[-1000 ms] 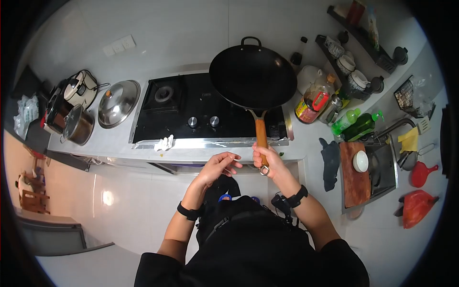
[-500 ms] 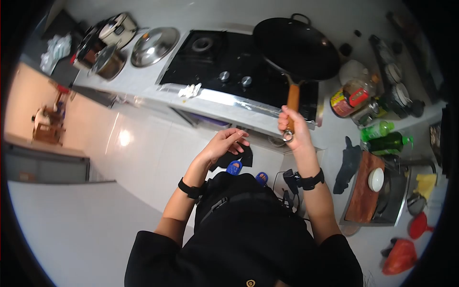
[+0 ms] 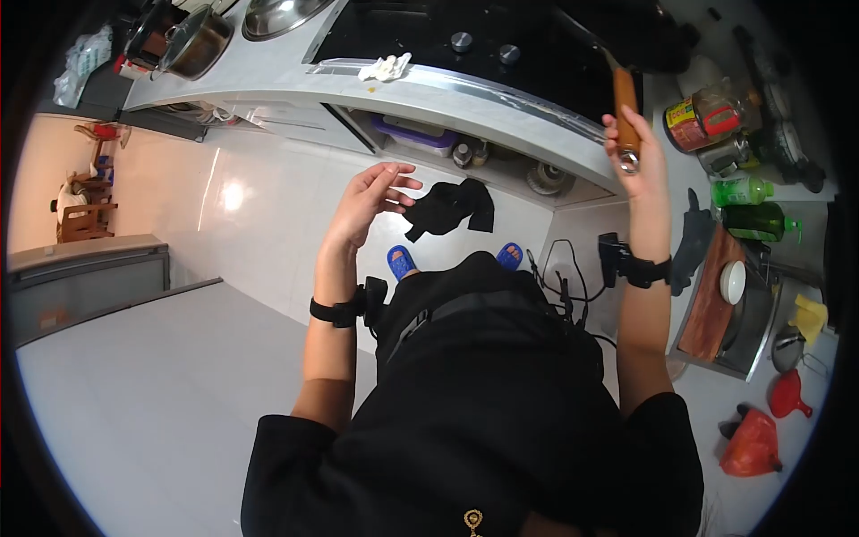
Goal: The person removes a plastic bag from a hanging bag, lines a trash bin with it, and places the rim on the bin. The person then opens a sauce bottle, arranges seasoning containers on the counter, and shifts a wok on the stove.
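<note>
Against the wooden handle (image 3: 625, 103) of a black wok (image 3: 658, 40) lies my right hand (image 3: 646, 161), its fingers curled round the handle's end near the metal ring. The wok sits over the right side of the black glass cooktop (image 3: 412, 31), mostly cut off by the dark upper edge. My left hand (image 3: 365, 201) hangs in the air in front of the counter, fingers loosely apart and holding nothing. Below it on the floor is a dark cloth (image 3: 447, 208). A crumpled white tissue (image 3: 386, 67) rests on the counter's front edge.
A steel pot (image 3: 197, 45) and a metal lid (image 3: 277, 13) stand left of the cooktop. Jars (image 3: 702, 121), green bottles (image 3: 756, 222) and a sink with a cutting board (image 3: 707, 309) and white bowl (image 3: 732, 283) are at right. Cables (image 3: 582, 291) hang near my legs.
The view has tilted down, so the wok and cooktop sit higher in the picture. My right hand stays on the handle; my left hand remains free, now farther from the right one.
</note>
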